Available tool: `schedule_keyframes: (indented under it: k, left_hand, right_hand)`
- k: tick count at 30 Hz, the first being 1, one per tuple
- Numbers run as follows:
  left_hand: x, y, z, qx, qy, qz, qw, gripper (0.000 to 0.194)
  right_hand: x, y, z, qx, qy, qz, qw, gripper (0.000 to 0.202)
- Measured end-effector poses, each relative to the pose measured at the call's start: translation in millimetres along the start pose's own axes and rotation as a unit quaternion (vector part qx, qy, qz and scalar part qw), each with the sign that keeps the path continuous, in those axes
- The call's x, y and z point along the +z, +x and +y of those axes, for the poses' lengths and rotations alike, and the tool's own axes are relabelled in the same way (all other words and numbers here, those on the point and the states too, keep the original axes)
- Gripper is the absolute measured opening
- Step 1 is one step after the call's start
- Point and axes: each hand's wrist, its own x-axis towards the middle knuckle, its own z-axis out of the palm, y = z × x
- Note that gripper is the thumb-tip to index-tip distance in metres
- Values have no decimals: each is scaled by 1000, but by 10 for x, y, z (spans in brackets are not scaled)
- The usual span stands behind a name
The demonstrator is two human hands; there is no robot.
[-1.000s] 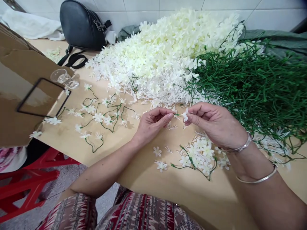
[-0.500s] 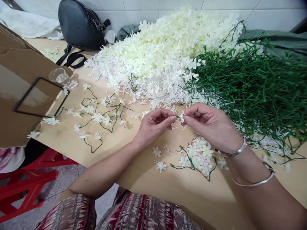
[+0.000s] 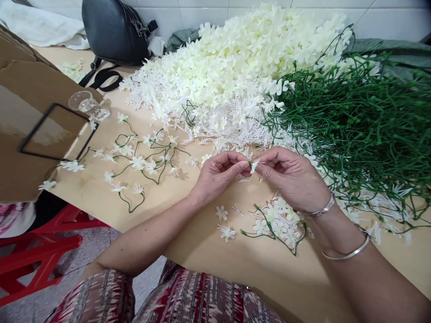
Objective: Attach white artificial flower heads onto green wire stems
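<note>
Above the middle of the table, my left hand (image 3: 220, 175) pinches a short green artificial stem (image 3: 250, 163) between thumb and fingertips. My right hand (image 3: 292, 175) meets it from the right, its thumb and forefinger closed on a small white artificial flower (image 3: 254, 167) at the stem's tip. Most of the stem is hidden inside my left hand. Below my hands lies a small heap of white flowers (image 3: 278, 220) with a few green stems on it. Two loose flower heads, one of them a white blossom (image 3: 221, 212), rest left of that heap.
A large mound of white petals (image 3: 235, 67) fills the back, beside a pile of green stems (image 3: 370, 121). Stems with flowers (image 3: 138, 162) lie at left, near a clear plastic cup (image 3: 88, 105), a cardboard box (image 3: 27, 112) and a black bag (image 3: 114, 33). Red stools (image 3: 43, 246) stand below.
The white flower between my fingers has tilted and sits slightly closer to my left fingertips. My right wrist has shifted a little to the left. The view has moved slightly.
</note>
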Motion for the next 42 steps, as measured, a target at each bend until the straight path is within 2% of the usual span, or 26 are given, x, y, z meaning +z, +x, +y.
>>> schedule_keyframes:
  k: [8, 23, 27, 30, 32, 34, 36, 37, 39, 42]
  left_hand:
    - [-7, 9, -12, -1, -21, -12, 1000, 43]
    - [-49, 20, -96, -4, 13, -27, 1000, 43]
    - [-39, 44, 45, 6, 31, -45, 999, 43]
    - [-203, 76, 301, 55, 58, -70, 994, 43]
    - [-398, 115, 468, 113, 76, -9, 991, 47]
    - [-589, 166, 552, 172, 96, 107, 974, 49]
    - [-703, 216, 524, 217, 61, 166, 960, 55]
    - [-721, 235, 476, 216, 41, 173, 960, 56]
    - [-686, 252, 356, 168, 8, 149, 974, 55]
    - [-553, 227, 242, 49, -93, 125, 987, 53]
  right_hand:
    - [-53, 28, 19, 0, -23, -7, 1000, 13]
    - [-46, 53, 14, 17, -25, -19, 999, 30]
    - [-60, 66, -21, 24, 13, -25, 999, 28]
    - [-137, 62, -85, 14, 62, -11, 998, 31]
    - [-215, 63, -110, 0, 82, 23, 996, 33]
    - [-292, 71, -103, -13, 90, 59, 994, 33]
    - [-347, 83, -73, -19, 83, 77, 993, 30]
    - [-363, 89, -55, -20, 68, 79, 994, 28]
    - [-376, 95, -26, -24, 16, 77, 997, 25]
    - [-365, 83, -22, -28, -74, 58, 995, 25]
